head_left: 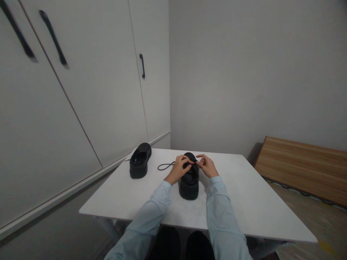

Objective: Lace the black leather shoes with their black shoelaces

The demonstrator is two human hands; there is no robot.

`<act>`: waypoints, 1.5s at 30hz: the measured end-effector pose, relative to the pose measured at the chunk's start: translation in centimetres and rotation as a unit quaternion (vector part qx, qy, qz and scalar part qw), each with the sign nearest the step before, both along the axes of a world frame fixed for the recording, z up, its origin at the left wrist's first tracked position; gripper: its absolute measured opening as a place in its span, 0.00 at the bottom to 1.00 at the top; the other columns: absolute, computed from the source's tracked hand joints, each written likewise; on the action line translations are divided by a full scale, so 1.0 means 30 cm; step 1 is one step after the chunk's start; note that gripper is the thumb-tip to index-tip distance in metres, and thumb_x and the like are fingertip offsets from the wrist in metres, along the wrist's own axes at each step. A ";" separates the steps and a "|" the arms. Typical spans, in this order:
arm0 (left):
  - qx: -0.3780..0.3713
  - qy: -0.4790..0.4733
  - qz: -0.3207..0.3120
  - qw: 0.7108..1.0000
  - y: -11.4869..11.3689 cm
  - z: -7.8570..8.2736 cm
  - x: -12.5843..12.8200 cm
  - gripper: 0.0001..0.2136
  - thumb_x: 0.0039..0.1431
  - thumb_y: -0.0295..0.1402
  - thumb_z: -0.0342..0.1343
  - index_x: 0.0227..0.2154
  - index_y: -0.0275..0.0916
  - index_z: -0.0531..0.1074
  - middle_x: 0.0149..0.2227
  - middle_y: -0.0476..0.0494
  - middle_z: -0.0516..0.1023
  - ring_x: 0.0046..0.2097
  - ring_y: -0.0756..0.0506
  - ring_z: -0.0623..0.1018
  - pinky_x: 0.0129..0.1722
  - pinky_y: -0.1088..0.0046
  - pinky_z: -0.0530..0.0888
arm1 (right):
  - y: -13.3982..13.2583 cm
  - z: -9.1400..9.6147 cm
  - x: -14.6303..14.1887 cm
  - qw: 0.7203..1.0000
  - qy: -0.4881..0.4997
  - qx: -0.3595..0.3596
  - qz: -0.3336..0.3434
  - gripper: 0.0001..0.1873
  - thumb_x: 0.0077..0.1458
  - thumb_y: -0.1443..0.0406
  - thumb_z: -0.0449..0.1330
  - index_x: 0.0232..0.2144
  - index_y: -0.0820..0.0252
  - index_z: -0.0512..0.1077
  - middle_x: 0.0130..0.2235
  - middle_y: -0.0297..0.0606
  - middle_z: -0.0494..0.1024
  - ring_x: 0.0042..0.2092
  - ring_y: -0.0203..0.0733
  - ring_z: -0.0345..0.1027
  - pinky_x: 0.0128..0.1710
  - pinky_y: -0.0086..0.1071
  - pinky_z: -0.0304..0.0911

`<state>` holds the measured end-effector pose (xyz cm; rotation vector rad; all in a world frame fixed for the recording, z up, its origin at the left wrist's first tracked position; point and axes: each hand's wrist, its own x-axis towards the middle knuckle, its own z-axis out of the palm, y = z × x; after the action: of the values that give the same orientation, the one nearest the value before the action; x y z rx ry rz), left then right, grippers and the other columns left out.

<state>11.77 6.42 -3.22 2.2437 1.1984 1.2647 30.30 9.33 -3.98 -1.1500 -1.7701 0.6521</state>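
Note:
A black shoe [189,187] stands on the white table with its heel toward me and its toe pointing away. My left hand [180,168] rests over its left side, thumb and fingers closed at the front of the opening. On the right side, my right hand [207,166] pinches a thin dark lace near the toe, its fingertips close to those of the left. The black shoelace [164,167] runs out in a loop on the table to the left of my left hand. Fingers hide part of the shoe's upper and the lace there.
Another black shoe [139,164] stands farther left on the white table [252,206], a lace end beside it. White cabinets [108,72] with dark handles line the left. A grey wall [244,72] rises behind, and a wood-topped bench [303,166] is at right.

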 end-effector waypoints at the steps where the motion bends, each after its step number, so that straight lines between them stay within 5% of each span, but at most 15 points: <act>1: 0.001 -0.002 -0.002 1.000 0.000 0.000 0.000 0.07 0.54 0.27 0.57 0.36 0.41 0.76 0.42 0.44 0.70 0.49 0.43 0.67 0.54 0.61 0.64 | 0.002 -0.002 -0.001 1.000 0.001 0.000 0.003 0.16 0.48 0.61 0.58 0.40 0.59 0.70 0.19 0.25 0.66 0.21 0.34 0.59 0.25 0.28 0.55; 16: 0.008 0.005 -0.002 1.000 0.000 0.002 0.008 0.11 0.55 0.29 0.55 0.42 0.43 0.72 0.43 0.44 0.71 0.49 0.42 0.67 0.53 0.61 0.64 | -0.016 0.013 -0.038 0.996 -0.058 0.048 -0.036 0.14 0.54 0.59 0.53 0.41 0.58 0.69 0.22 0.28 0.67 0.21 0.34 0.58 0.26 0.29 0.53; 32: 0.008 0.111 0.049 0.993 0.036 -0.017 0.027 0.07 0.54 0.31 0.58 0.37 0.40 0.76 0.42 0.43 0.71 0.47 0.42 0.66 0.50 0.62 0.66 | -0.050 0.047 -0.076 0.963 -0.236 0.086 -0.101 0.12 0.60 0.63 0.48 0.43 0.54 0.69 0.30 0.33 0.78 0.33 0.40 0.72 0.32 0.30 0.53; 45: -0.023 0.200 0.108 0.974 0.001 0.041 0.054 0.04 0.55 0.32 0.57 0.34 0.42 0.73 0.41 0.44 0.72 0.47 0.40 0.67 0.52 0.53 0.61 | -0.040 0.030 -0.060 0.973 -0.189 0.094 -0.092 0.13 0.59 0.59 0.50 0.41 0.56 0.70 0.29 0.35 0.74 0.32 0.41 0.68 0.33 0.32 0.57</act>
<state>13.38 6.46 -2.00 2.4616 1.6329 0.8581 28.51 8.12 -3.09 -1.3493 -1.9590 0.1537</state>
